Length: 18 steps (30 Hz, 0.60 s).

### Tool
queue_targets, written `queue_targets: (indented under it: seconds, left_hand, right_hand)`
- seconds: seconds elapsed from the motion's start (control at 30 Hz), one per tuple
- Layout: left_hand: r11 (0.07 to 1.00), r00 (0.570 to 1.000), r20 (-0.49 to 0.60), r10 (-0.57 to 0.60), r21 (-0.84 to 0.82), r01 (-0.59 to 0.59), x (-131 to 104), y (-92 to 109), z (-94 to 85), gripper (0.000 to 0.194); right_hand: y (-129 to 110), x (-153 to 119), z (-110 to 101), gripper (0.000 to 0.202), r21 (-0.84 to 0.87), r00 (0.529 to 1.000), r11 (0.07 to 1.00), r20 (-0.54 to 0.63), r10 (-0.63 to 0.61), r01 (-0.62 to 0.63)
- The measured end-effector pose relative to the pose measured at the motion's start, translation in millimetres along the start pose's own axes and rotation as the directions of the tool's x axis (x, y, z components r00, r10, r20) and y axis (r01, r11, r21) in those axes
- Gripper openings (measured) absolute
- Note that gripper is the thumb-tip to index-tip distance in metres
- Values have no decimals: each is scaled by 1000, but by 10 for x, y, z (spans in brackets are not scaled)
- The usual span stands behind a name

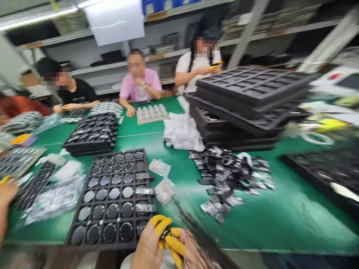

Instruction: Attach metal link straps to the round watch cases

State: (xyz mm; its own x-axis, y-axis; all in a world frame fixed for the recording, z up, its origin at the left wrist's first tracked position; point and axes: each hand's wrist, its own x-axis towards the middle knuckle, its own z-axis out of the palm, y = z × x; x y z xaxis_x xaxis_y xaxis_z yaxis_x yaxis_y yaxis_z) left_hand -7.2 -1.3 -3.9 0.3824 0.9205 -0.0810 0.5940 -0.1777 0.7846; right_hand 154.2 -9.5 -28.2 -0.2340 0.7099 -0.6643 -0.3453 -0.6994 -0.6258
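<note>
Yellow-covered fingers (176, 244) are hiding most of a small dark piece (165, 234), blurred dark strands (196, 228) are crossing beside the right hand (187, 247), and the view's lower edge is cutting off both arms. The left hand (148, 242) and right hand are curling nearly closed, pinching the piece between them near the tray's (102, 244) near-right corner. It is showing blackish with pale glints, its outline unclear.

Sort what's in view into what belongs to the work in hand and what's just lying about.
Likely in use:
small dark piece, held between left hand and right hand
nearest black tray with round dark discs
heap of black-and-silvery strips

Seemingly just lying about:
white ring, far right
orange-and-purple roll, far left
</note>
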Motion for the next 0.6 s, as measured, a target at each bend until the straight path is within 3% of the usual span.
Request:
queue_targets:
  seconds: [0.1, 0.2, 0.47, 0.6]
  left_hand:
    - [995, 995, -53, -89, -56, 86, -29, -67, -51, 76]
    - [993, 991, -77, -106, -65, 101, -18, -8, -94, 74]
    - [988, 980, -170, -102, -129, 80, 24, 15, -230, 72]
    - [1000, 993, -117, -24, -16, 22, 46, 6, -329, 67]
  right_hand:
    - [22, 257, 70, 55, -118, 980, 992, 191, 61, -38]
    - [-37, 306, 77, 56, -204, 960, 979, 268, 79, -23]
    - [-209, 309, 212, 53, -291, 957, 956, 288, 41, 47]
    - [-258, 250, 226, 53, -288, 961, 956, 274, 31, 52]
